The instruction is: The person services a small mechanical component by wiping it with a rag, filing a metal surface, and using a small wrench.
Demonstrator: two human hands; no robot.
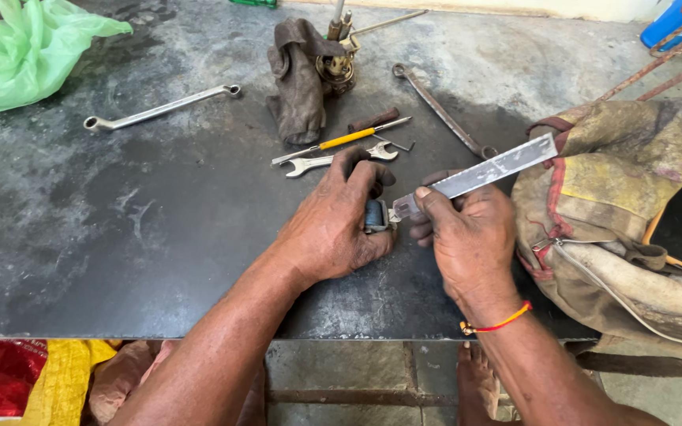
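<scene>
My left hand point(333, 221) is closed around a small dark metal part point(375, 214), pressing it to the dark metal tabletop point(136, 229). In my right hand point(467, 233) I grip a flat steel caliper-like ruler point(487, 173) whose near end meets the small part, its blade slanting up to the right. A red and yellow thread circles my right wrist.
Behind my hands lie an open-end spanner point(333, 159), a yellow-handled screwdriver point(345, 140), a long ring spanner point(159, 108), a rusty spanner point(444, 110) and a dirty rag point(297, 79) beside a brass fitting point(335, 67). A worn tool bag point(633, 213) sits right; a green plastic bag point(25, 51) far left.
</scene>
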